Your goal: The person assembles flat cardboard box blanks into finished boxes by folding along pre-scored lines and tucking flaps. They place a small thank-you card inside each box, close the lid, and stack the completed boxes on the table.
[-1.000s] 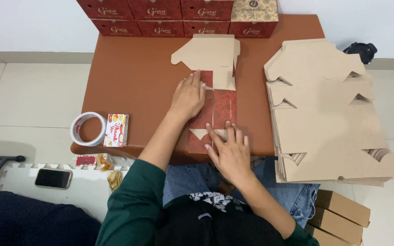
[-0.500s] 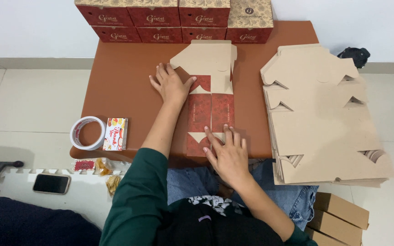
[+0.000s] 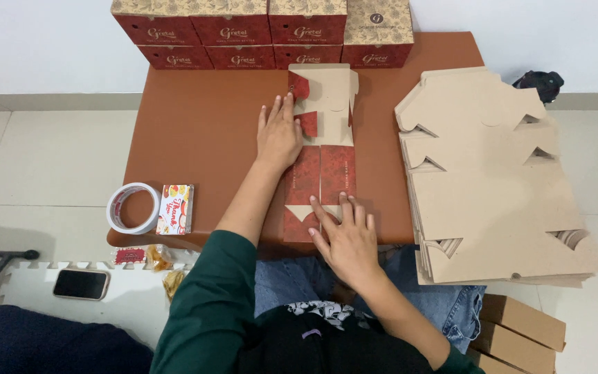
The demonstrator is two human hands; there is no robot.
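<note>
the flat red box blank (image 3: pixel 329 173) lies at the centre of the frame on the brown table (image 3: pixel 202 131). the left hand (image 3: pixel 279 135) lies spread, pressing its upper left flap, grasping nothing. the right hand (image 3: pixel 346 235) rests flat and unclenched on its lower end. a stack of plain cardboard blanks (image 3: pixel 493 180) fills the right side; finished red boxes (image 3: pixel 243 38) line the top edge; a tape roll (image 3: pixel 133 208) sits lower left.
</note>
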